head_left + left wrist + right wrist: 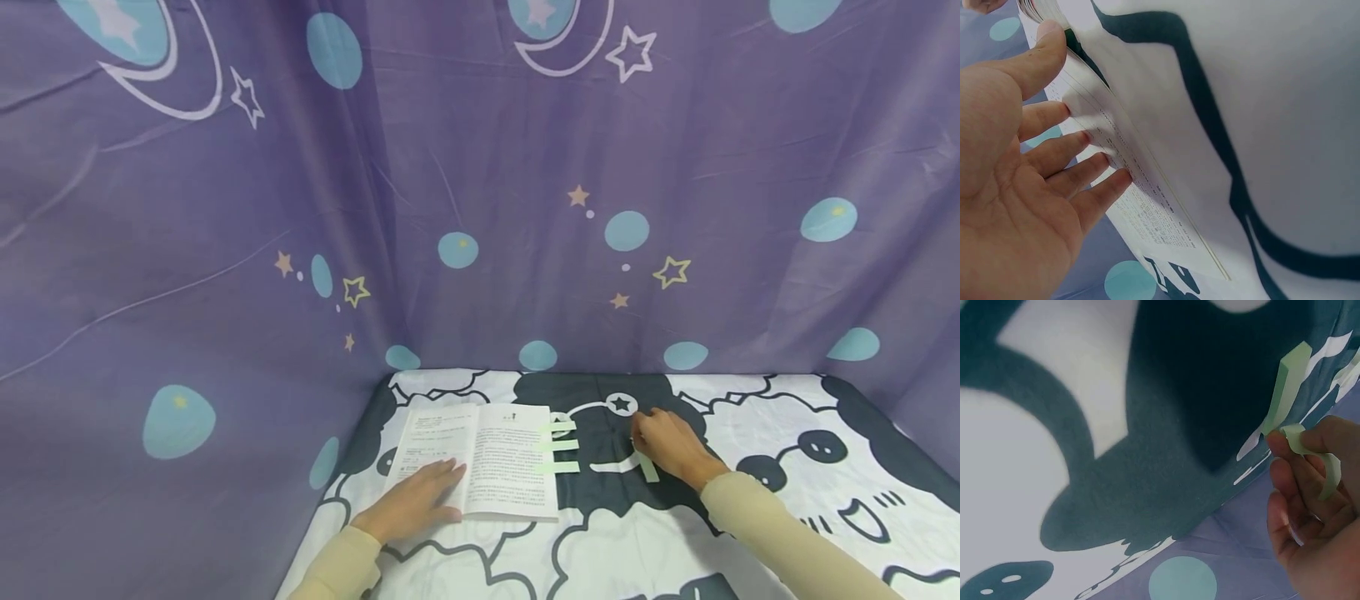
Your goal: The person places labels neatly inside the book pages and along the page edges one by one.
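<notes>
An open book lies on the patterned cloth, with several pale green sticky tabs sticking out past its right edge. My left hand rests on the lower left page. Its fingers are extended, with the tips at the printed paper, and the thumb stands apart. To the right of the book, my right hand pinches a curled pale green sticky strip between thumb and fingertips. Close by the fingertips is a pale green pad of sticky strips, its upper end partly hidden by the hand in the head view.
The black and white cartoon cloth covers the surface under the book and hands. A purple curtain with moons, stars and blue dots hangs along the back and both sides.
</notes>
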